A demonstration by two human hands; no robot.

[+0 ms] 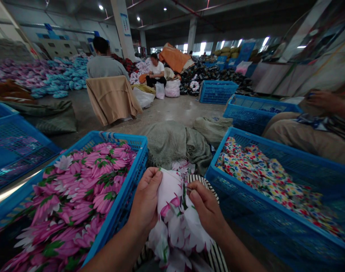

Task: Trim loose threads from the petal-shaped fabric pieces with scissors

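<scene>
Low in the middle, both my hands grip a white cloth with pink flowers (176, 217). My left hand (145, 200) is closed round its upper left edge, thumb on top. My right hand (206, 206) pinches the cloth's right side, fingers pressed together. A striped fabric (214, 257) lies under the cloth on my lap. A blue crate (127, 185) full of pink flower-print cloth (76, 196) stands directly left of my left hand. Another blue crate (214, 166) holding multicoloured print cloth (263, 177) stands to the right of my right hand.
Grey-green sacks (175, 141) lie on the floor just ahead. A person's legs (305, 138) sit at the right by more blue crates (254, 109). Two people sit farther back, one behind a tan-draped chair (111, 98). Heaps of pink and blue fabric (47, 75) fill the left background.
</scene>
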